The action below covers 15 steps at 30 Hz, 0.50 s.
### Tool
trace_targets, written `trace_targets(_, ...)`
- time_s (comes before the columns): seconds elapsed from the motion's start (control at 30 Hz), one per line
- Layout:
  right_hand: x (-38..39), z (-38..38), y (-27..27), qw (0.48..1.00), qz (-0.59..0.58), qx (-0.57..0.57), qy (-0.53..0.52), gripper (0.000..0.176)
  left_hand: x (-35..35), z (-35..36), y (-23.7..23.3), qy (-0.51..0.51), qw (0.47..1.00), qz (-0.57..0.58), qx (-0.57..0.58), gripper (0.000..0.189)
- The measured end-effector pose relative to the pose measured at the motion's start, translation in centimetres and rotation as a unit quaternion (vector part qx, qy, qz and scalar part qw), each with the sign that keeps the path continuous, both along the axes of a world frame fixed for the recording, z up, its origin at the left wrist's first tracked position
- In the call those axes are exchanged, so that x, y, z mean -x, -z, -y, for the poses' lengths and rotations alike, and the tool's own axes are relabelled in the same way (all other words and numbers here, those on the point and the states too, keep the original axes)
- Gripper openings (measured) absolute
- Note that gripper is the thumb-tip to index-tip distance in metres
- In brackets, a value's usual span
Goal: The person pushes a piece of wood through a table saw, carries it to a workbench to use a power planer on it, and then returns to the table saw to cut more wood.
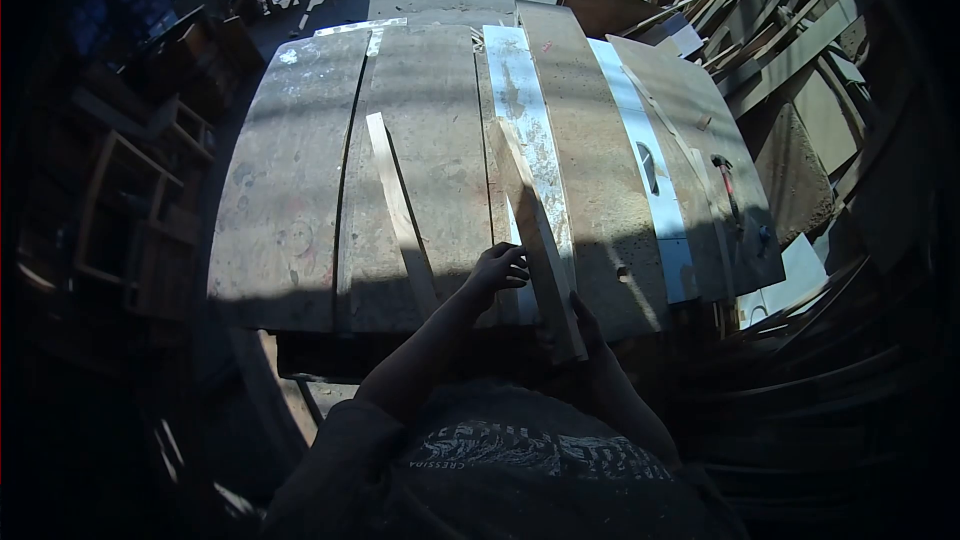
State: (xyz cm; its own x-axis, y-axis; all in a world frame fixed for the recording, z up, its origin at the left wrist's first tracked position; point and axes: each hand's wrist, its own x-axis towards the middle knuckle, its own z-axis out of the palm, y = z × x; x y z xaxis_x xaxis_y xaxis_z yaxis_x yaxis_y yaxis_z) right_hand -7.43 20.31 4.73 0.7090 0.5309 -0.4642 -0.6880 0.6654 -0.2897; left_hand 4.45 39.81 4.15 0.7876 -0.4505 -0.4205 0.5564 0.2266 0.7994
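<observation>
Head view gives me a long, pale plank [535,230] tilted up on its narrow edge on the bench [290,190]. Its far part is sunlit and its near end lies in shadow at the bench's front edge. My left hand [500,268] grips its left side with curled fingers. My right hand [592,340] sits at the near end, too dark to tell its grip. A thin strip [400,210] lies just left.
</observation>
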Motion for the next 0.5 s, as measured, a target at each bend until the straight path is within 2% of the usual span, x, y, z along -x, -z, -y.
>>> trace_targets(0.1, 0.1, -0.1, -0.7, 0.999, -0.025, 0.024, -0.016, 0.056, 0.1, -0.1, 0.0, 0.0, 1.0, -0.001, -0.008, 0.029)
trace_targets(0.13, 0.3, -0.4, -1.3, 0.985, 0.028, 0.169, -0.024, 0.055, 0.2, -0.2, 0.0, 0.0, 1.0, 0.001, -0.008, 0.029)
trace_targets(0.17, 0.4, -0.8, -2.0, 0.947, 0.08, 0.309, -0.032, 0.056, 0.4, -0.3, 0.0, -0.014, 1.0, 0.001, -0.012, 0.03)
trace_targets(0.2, 0.5, -1.4, -2.2, 0.947, 0.082, 0.31, -0.032, 0.056, 0.4, -0.5, 0.0, -0.028, 0.999, 0.002, -0.015, 0.03)
trace_targets(0.27, 0.8, -2.7, -2.8, 0.839, 0.204, 0.505, -0.007, 0.063, -0.4, -1.2, 0.6, -0.069, 0.996, 0.029, -0.045, 0.03)
trace_targets(0.3, 1.1, -3.6, -4.9, 0.848, 0.192, 0.493, -0.018, 0.071, -0.9, -1.8, 1.1, -0.11, 0.99, 0.054, -0.075, 0.029)
trace_targets(0.33, 1.1, -4.1, -5.1, 0.848, 0.195, 0.493, -0.018, 0.071, -1.6, -2.7, 1.7, -0.16, 0.971, 0.126, -0.129, 0.028)
trace_targets(0.37, 1.5, -4.5, -5.0, 0.819, 0.203, 0.537, -0.013, 0.072, -2.4, -4.0, 2.2, -0.208, 0.941, 0.197, -0.181, 0.028)
trace_targets(0.4, 1.9, -4.7, -4.8, 0.788, 0.21, 0.579, -0.008, 0.073, -3.0, -5.4, 2.7, -0.271, 0.87, 0.309, -0.274, 0.027)
trace_targets(0.43, 1.9, -4.4, -4.0, 0.803, 0.224, 0.553, -0.012, 0.075, -3.7, -6.8, 2.5, -0.317, 0.83, 0.338, -0.31, 0.027)
trace_targets(0.5, 1.9, -3.8, -1.3, 0.794, 0.24, 0.558, -0.001, 0.072, -4.2, -9.5, 2.5, -0.365, 0.712, 0.384, -0.461, 0.031)
